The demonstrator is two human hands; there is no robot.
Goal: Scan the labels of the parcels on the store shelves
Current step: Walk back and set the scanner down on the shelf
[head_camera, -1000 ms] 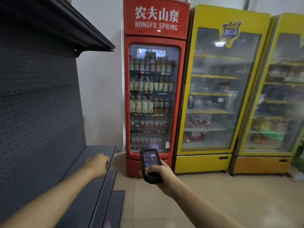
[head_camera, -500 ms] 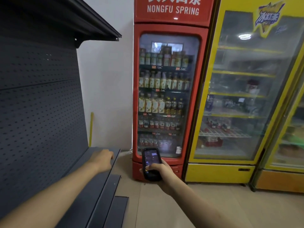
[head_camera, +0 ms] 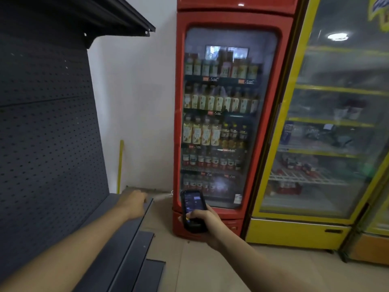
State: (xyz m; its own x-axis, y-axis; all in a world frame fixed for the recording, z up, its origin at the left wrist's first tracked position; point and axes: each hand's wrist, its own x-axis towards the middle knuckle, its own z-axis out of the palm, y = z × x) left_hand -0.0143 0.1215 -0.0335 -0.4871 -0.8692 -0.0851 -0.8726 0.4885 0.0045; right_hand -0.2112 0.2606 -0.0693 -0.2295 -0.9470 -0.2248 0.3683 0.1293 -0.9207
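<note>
Meanwhile the view had drawn closer to the red drinks fridge (head_camera: 229, 123) and cut off its sign, while the right hand (head_camera: 207, 223) kept its grip closed around the handheld scanner (head_camera: 193, 209) and the left hand (head_camera: 132, 202) stayed loosely curled, holding nothing, on the edge of the dark shelf (head_camera: 117, 239). No parcel showed on the shelves, so scanning seemingly could not resume yet. The scanner's screen was too small to read, and the yellow fridge (head_camera: 294, 234) was cut off at the right.

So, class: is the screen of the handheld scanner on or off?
On. The handheld scanner, held in the right hand, shows a lit display with bluish interface elements; its text is too small to read.
</note>
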